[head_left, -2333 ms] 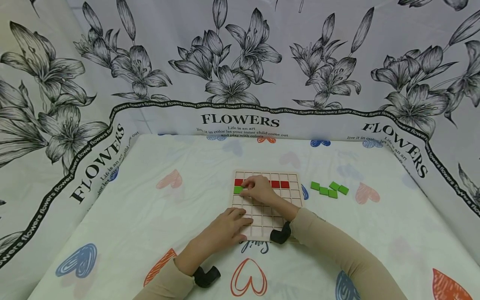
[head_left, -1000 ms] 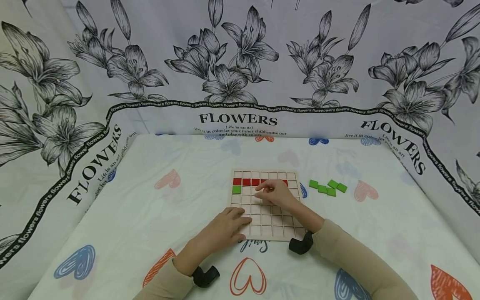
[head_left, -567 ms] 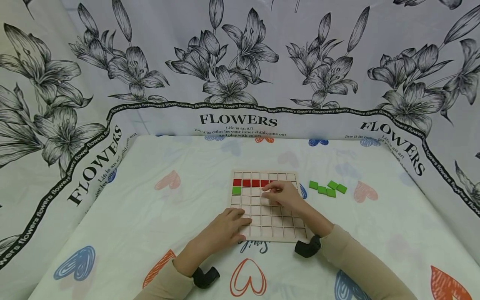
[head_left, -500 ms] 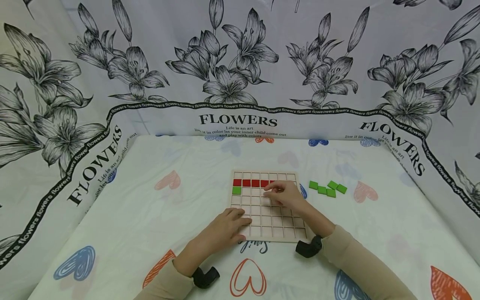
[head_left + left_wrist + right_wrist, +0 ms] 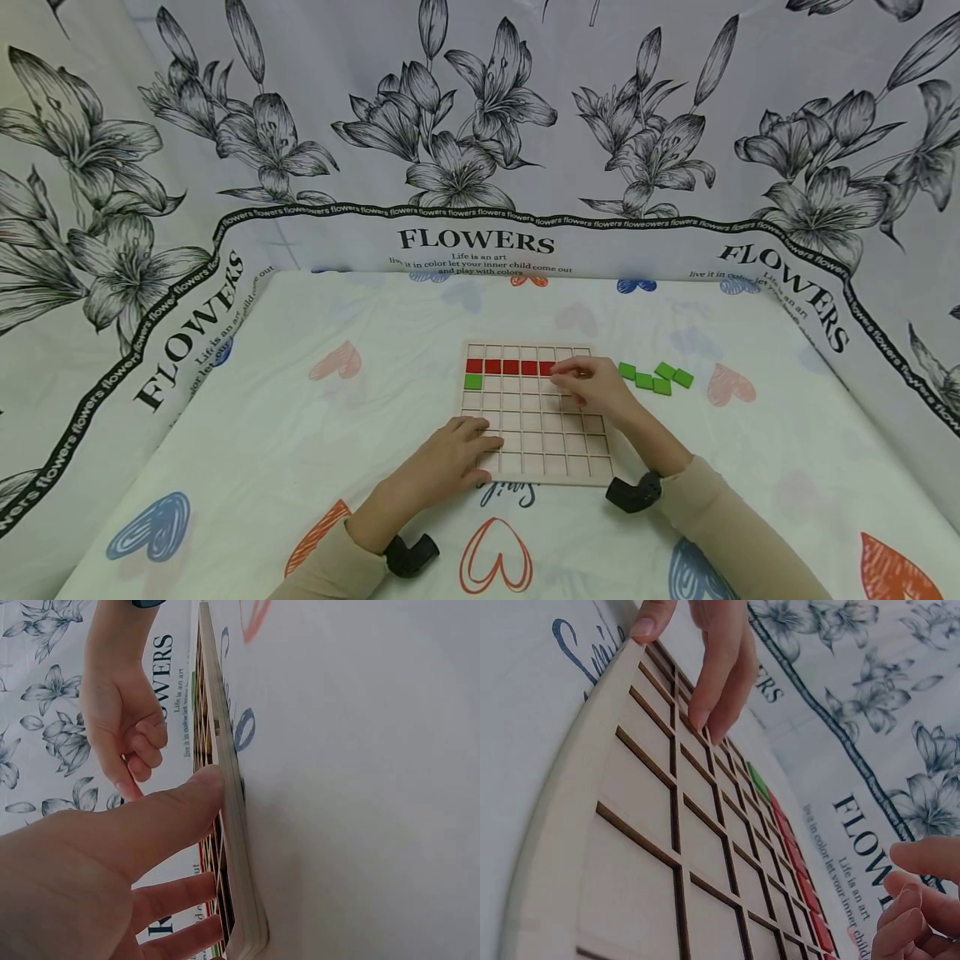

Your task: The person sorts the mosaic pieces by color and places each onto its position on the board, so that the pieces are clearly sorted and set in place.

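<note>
A wooden grid board (image 5: 512, 442) lies flat, with a row of red square tiles (image 5: 511, 367) in its second row from the back. One green tile (image 5: 473, 382) fills the leftmost cell just below that row. My left hand (image 5: 442, 454) rests on the board's left front part; its thumb (image 5: 202, 787) touches the board's edge in the left wrist view. Over the board's right side hovers my right hand (image 5: 597, 389), its fingers (image 5: 922, 859) loosely bent with nothing visible between them. It hides the right end of the red row.
Several loose green tiles (image 5: 643, 381) lie on the cloth to the right of the board, beyond my right hand. A white cloth with printed hearts (image 5: 497, 554) covers the table. Behind stands a flower-printed curtain (image 5: 480, 125).
My right hand has left the green tile at the board's left and moved right across the board toward its right edge. The left hand has stayed in place.
</note>
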### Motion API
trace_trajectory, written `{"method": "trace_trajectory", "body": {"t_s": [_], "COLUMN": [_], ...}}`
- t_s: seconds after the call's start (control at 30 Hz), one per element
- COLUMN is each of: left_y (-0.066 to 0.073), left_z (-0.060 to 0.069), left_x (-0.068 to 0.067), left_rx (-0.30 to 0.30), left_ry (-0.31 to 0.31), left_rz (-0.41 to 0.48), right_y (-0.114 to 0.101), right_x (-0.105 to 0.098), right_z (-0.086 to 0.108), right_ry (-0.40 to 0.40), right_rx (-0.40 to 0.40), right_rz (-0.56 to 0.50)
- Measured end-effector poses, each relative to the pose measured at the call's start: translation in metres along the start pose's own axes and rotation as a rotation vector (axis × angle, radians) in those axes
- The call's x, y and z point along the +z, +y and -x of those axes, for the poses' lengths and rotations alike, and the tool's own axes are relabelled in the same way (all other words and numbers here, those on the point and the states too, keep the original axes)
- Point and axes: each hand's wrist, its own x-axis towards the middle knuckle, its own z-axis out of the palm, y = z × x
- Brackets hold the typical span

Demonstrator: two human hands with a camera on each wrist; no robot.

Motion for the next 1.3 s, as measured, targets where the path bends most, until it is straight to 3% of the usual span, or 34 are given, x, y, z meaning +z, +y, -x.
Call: {"method": "trace_trajectory", "body": {"t_s": [0.7, 1.3], "left_y": [0.000, 0.001], "left_z": [0.001, 0.000], "left_x": [0.000, -0.002], "left_rx": [0.006, -0.017], "left_ry": [0.009, -0.015], "left_rz": [0.004, 0.033], "right_y": [0.017, 0.019], "right_x": [-0.042, -0.066], "right_z": [0.007, 0.014], "right_ry": [0.103, 0.152], "right_rx": [0.001, 0.082], "right_rz": [0.040, 0.080]}}
